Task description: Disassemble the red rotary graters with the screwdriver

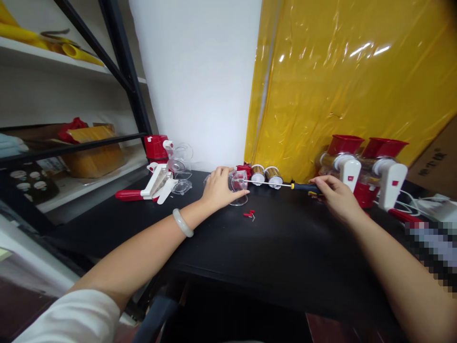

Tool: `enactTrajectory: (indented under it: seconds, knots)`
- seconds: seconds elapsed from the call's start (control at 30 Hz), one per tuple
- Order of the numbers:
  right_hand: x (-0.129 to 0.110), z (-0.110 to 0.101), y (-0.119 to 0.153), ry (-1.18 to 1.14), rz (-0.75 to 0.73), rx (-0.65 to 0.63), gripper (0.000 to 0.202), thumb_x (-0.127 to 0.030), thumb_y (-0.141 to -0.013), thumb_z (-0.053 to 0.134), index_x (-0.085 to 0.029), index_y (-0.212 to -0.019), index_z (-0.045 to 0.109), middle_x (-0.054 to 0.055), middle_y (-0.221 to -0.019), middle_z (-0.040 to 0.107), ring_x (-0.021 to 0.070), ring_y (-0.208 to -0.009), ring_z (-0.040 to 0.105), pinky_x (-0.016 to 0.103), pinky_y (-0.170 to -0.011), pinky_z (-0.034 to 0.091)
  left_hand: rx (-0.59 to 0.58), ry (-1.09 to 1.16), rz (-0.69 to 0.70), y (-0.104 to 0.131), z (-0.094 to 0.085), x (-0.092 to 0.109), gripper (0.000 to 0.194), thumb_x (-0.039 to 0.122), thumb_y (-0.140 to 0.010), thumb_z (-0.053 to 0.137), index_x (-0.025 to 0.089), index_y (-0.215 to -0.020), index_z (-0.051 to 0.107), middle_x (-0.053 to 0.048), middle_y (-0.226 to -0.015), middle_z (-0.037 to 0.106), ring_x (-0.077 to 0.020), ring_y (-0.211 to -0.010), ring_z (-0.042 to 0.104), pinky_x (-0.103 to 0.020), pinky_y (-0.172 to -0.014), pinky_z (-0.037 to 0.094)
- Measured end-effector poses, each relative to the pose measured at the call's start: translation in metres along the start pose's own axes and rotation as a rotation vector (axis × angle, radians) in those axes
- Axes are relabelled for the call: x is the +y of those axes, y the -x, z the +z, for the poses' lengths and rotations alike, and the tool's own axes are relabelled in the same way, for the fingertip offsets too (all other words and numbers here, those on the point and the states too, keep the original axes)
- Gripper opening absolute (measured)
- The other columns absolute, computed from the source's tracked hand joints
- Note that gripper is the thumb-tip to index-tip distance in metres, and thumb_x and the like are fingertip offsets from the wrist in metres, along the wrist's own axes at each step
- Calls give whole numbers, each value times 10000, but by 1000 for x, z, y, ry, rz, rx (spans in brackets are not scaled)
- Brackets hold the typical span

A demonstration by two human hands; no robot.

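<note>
My left hand [220, 188] is wrapped round a clear plastic part [239, 180] near the middle of the black table [285, 247]. My right hand [333, 194] grips the dark blue and yellow handle of a long screwdriver [304, 188]. Its thin shaft points left, and the tip meets the clear part beside my left thumb. Behind the shaft lie two metal grater drums [273, 176] with white ends, next to a small red piece [244, 168]. Small red bits and a tiny screw-like piece [250, 215] rest on the table in front of the clear part.
Two red and white graters [352, 166] stand at the right, near white cables [410, 202]. At the left are a white part with a red handle [146, 190], a red base [156, 146] and clear pieces [182, 186]. Shelves [85, 186] flank the table's left side.
</note>
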State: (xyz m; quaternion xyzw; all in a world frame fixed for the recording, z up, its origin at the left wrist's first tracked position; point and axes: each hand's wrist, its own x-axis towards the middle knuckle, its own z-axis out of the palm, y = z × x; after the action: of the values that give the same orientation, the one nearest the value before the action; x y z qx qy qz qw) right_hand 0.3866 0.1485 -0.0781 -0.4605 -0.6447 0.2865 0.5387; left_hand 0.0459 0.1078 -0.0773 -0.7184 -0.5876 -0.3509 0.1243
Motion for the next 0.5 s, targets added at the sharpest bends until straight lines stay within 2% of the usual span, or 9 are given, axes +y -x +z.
enactTrajectory:
  seconds: [0.1, 0.17, 0.27, 0.33, 0.43, 0.5]
  knots:
    - [-3, 4, 3, -109, 82, -15, 461, -680, -820, 528, -228, -859, 610, -4, -550, 558, 107, -418, 469, 225, -377, 340, 2, -9, -2, 1, 1, 2, 784, 679, -693, 657, 185, -1272, 466, -127, -1212, 533, -332, -1133, 516, -496, -963, 439]
    - [-4, 6, 3, -170, 82, -8, 411, -647, -816, 568, -239, -854, 587, -19, -524, 530, 96, -391, 437, 214, -356, 309, 6, -9, -1, 1, 1, 2, 779, 675, -694, 658, 190, -1271, 466, -125, -1210, 533, -331, -1135, 515, -492, -959, 439]
    - [-5, 6, 3, -318, 61, -7, 317, -495, -740, 740, -266, -893, 582, -31, -631, 560, 91, -458, 483, 210, -399, 379, 12, -3, 3, 1, 1, 0, 784, 690, -692, 654, 193, -1269, 470, -126, -1218, 534, -332, -1143, 513, -492, -969, 433]
    - [-7, 4, 3, -437, 66, -11, 370, -375, -655, 824, -287, -935, 599, -28, -762, 593, 104, -579, 558, 218, -484, 464, 8, 9, 9, 1, 1, -1, 813, 716, -671, 655, 196, -1270, 476, -123, -1224, 539, -334, -1140, 519, -492, -977, 430]
    - [-10, 1, 4, -558, 91, -57, 503, -236, -542, 867, -309, -973, 619, -30, -892, 615, 121, -745, 613, 232, -620, 527, 2, 39, 30, 0, 1, -3, 852, 736, -630, 677, 202, -1266, 488, -114, -1234, 552, -333, -1135, 528, -485, -990, 427]
    - [-10, 1, 3, -580, 102, -79, 475, -235, -545, 860, -302, -953, 627, -28, -909, 627, 123, -771, 620, 231, -639, 527, -1, 55, 42, -1, 1, -5, 851, 725, -618, 697, 210, -1265, 494, -110, -1254, 557, -334, -1146, 526, -487, -1003, 419]
